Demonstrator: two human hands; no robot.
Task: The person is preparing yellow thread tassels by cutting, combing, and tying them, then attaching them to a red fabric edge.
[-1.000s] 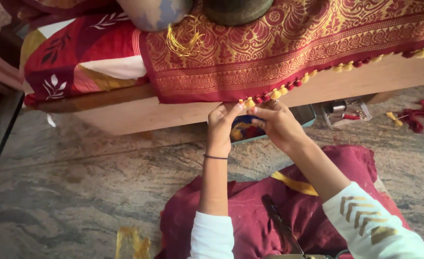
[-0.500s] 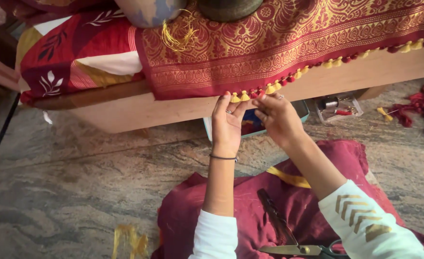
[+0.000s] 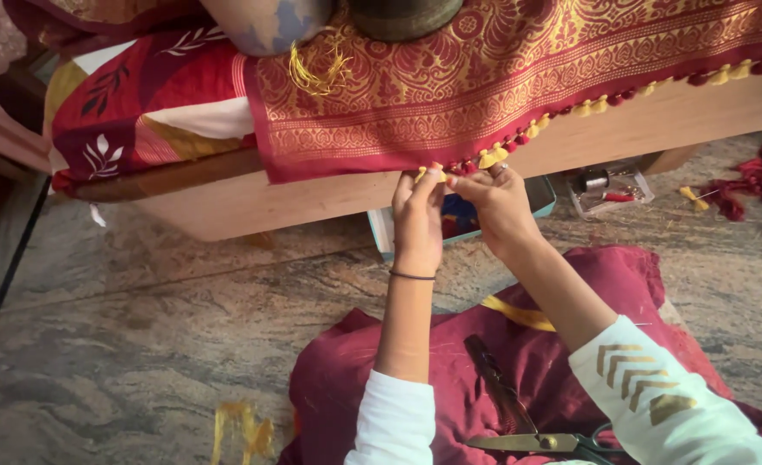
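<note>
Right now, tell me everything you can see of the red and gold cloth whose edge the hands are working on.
The cloth is deep red, woven with dense gold patterns and a banded gold border. It drapes over a wooden ledge, its edge hanging down the front. Small yellow and red tassels line that edge to the right. The left hand and right hand pinch the edge where the tassels end. A dark round pot sits on it.

My left hand [image 3: 417, 215] and right hand [image 3: 497, 205] raised at hem of red-gold cloth [image 3: 519, 77], fingers [image 3: 437, 179] pinching yellow tassel [image 3: 488, 158] on fringe. Cloth draped over wooden bed edge [image 3: 312, 200]. Scissors [image 3: 553, 443] lying on maroon fabric [image 3: 484, 362] in my lap. Small clear box [image 3: 609, 187] on stone floor [image 3: 140, 327], under bed edge.
</note>
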